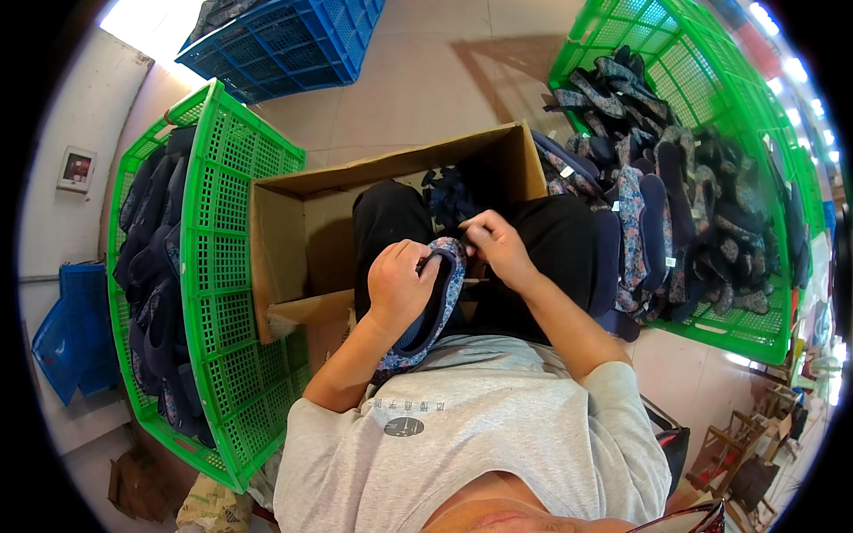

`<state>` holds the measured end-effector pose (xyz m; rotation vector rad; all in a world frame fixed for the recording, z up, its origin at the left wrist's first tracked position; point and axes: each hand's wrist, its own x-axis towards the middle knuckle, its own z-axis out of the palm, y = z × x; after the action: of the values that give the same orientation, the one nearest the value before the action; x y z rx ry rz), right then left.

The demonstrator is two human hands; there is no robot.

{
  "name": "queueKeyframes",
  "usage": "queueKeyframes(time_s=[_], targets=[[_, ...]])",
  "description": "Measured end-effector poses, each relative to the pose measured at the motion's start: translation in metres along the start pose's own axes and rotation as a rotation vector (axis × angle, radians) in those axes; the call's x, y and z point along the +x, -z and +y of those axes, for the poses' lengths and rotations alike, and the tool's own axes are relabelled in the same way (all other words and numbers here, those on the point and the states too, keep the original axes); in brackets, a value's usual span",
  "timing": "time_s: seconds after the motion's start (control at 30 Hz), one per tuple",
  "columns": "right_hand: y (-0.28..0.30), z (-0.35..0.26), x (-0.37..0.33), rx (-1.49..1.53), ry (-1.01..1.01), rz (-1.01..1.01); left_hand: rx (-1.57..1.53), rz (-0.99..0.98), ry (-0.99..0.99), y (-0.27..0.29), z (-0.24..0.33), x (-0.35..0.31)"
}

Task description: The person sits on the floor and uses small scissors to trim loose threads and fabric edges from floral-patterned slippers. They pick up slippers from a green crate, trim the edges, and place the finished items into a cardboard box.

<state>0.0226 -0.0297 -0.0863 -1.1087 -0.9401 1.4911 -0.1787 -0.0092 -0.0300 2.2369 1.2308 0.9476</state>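
Observation:
A slipper (pixel 456 282) with a blue and pink floral outside and a dark lining lies across my lap, its far end raised. My left hand (pixel 402 282) is closed on its left edge, thumb over the rim. My right hand (pixel 499 251) is pinched just beyond the slipper's far end, on something small and dark that I cannot make out. Past my hands, between my knees, a bundle of dark blue cloth pieces (pixel 449 197) sits in an open cardboard box (pixel 306 222). The slipper's near end is partly hidden by my left forearm.
At the left stands a green plastic crate (pixel 244 293) of dark slippers. A larger green crate (pixel 711 80) at the right holds many floral and dark slippers, with more slippers (pixel 631 231) heaped beside my right knee. A blue crate (pixel 293 49) stands on the floor at the far left.

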Motion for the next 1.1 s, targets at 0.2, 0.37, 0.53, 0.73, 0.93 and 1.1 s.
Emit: queueKeyframes(time_s=[0.2,0.37,0.53,0.73,0.93,1.1], targets=[[-0.009,0.003,-0.015,0.301,-0.119,0.361,0.045,-0.042,-0.021,0.004,0.004,0.002],[-0.021,0.009,-0.030,0.122,-0.079,0.285,0.192,-0.170,-0.239,0.000,0.004,0.014],[-0.023,0.008,-0.034,0.182,-0.013,0.179,0.229,-0.188,-0.104,-0.004,0.009,0.014],[-0.015,0.044,-0.019,-0.269,0.263,0.279,0.075,-0.127,-0.299,-0.017,0.022,0.012],[-0.015,0.044,-0.019,-0.293,0.277,0.443,-0.082,-0.081,-0.151,-0.026,0.018,0.002],[0.002,0.024,-0.023,-0.289,0.276,0.555,-0.086,0.035,-0.226,-0.023,0.017,0.006]])
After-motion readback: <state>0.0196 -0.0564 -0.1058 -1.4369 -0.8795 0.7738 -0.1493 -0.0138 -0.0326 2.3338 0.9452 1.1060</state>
